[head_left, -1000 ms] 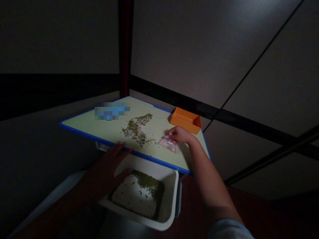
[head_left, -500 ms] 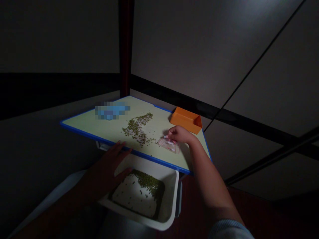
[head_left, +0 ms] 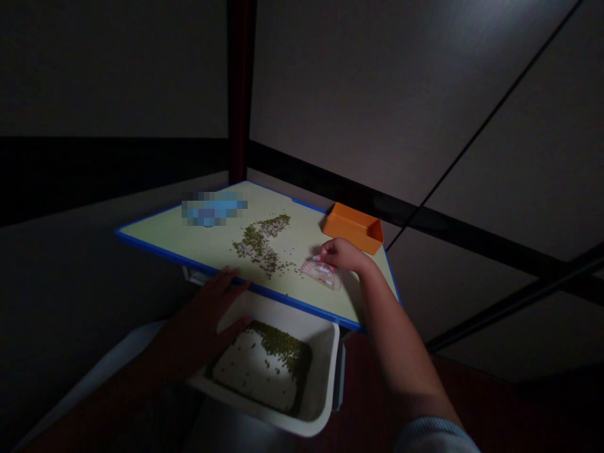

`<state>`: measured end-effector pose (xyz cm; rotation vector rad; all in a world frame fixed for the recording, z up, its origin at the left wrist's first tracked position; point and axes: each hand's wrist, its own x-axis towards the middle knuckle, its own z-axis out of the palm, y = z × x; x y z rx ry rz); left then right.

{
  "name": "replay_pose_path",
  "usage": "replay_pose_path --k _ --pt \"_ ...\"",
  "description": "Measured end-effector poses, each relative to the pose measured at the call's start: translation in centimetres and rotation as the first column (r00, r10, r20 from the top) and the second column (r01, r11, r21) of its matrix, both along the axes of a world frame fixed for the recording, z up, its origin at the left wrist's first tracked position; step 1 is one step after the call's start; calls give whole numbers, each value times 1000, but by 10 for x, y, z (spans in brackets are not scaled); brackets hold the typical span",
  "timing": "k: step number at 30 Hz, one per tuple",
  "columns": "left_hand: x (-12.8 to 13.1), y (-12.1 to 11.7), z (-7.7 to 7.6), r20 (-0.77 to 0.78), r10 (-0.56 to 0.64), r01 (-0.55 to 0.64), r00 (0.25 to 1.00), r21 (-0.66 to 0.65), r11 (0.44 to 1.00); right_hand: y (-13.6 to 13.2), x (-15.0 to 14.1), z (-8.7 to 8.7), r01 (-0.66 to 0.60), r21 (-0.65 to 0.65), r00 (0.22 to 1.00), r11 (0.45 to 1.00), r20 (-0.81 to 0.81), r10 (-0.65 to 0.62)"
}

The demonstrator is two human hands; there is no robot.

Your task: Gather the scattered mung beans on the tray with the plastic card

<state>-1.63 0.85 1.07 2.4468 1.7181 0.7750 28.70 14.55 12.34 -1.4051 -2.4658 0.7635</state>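
My right hand (head_left: 343, 255) is closed in a pinch at the upper edge of a clear protractor with pink markings (head_left: 321, 275), which rests on the pale tabletop (head_left: 207, 242). Left of the protractor, small green beans (head_left: 257, 242) lie scattered, with a few loose ones close to its edge. My left hand (head_left: 219, 308), in shadow, has its fingers spread; the fingertips reach the table's blue front edge. Below that hand is a white bin (head_left: 333, 377) with more green beans (head_left: 283, 346) heaped along its far side.
An orange open box (head_left: 352, 229) stands at the table's back right, just beyond my right hand. On the back left lies a blurred-out blue thing (head_left: 214, 209). Dark wall panels (head_left: 377, 107) enclose the table behind, and the light is dim.
Almost nothing differs. The whole view has shifted very slightly; both hands, the protractor and the beans keep their places.
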Motion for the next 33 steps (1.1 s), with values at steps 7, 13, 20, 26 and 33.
replay_pose_path --k 7,13,20,26,33 --pt "0 -2 0 0 0 0 1000 14 1000 0 0 1 -12 10 1000 1000 9 11" --pt "0 -2 2 0 -5 5 1000 5 1000 -2 -3 2 10 -8 1000 1000 -1 -10" --pt "0 -2 3 3 -4 4 1000 -5 1000 -5 -5 4 -27 -16 1000 1000 -10 27" --pt "0 -1 2 12 -4 4 1000 7 1000 2 4 -3 -74 -85 996 994 -47 70" --pt "1 -1 3 15 -6 5 1000 12 1000 5 9 -5 -118 -145 988 982 -116 102"
